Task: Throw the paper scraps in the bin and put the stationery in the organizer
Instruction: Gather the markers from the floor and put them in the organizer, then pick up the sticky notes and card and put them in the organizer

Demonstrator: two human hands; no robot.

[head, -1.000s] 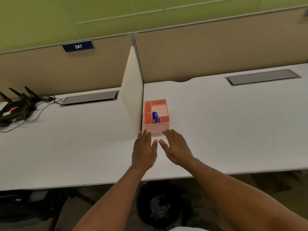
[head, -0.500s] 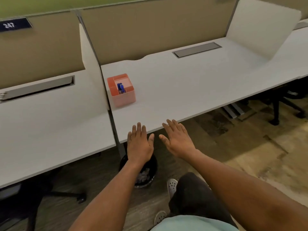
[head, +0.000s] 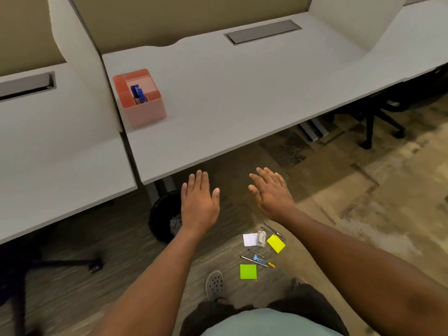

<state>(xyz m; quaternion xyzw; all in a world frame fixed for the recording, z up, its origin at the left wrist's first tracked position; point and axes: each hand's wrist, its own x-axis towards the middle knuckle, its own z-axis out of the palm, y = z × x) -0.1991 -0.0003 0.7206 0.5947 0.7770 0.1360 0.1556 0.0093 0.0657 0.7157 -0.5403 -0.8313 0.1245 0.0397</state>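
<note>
Head view looks down past a white desk [head: 242, 93] to the carpeted floor in front of it. On the desk, just beside the white divider panel [head: 80, 69], stands a pink organizer [head: 145, 110] split into several compartments; two blue pens [head: 138, 93] stand upright in one of the middle compartments, and the other compartments that show appear bare. Under the desk edge sits a black bin [head: 162, 217], partly hidden by the left forearm, with crumpled greyish paper [head: 175, 223] visible inside it. Both hands are stretched forward over the floor, palms down, below the desk edge. The left hand [head: 198, 200] is spread flat with fingers extended and grasps nothing; the right hand [head: 271, 192] is likewise spread and empty, well apart from the left. On the carpet between the forearms lies a loose cluster of task items: a white paper scrap [head: 250, 239] touching a small grey object [head: 261, 238] whose kind cannot be told, a yellow sticky note [head: 276, 243] just beside that, thin dark pens [head: 272, 230] behind the note, a silver pen [head: 253, 261] and a blue-and-orange pen [head: 264, 261] lying close together, and a green sticky note [head: 248, 271] nearest the person. A grey perforated shoe [head: 214, 284] rests on the floor left of the green note.
</note>
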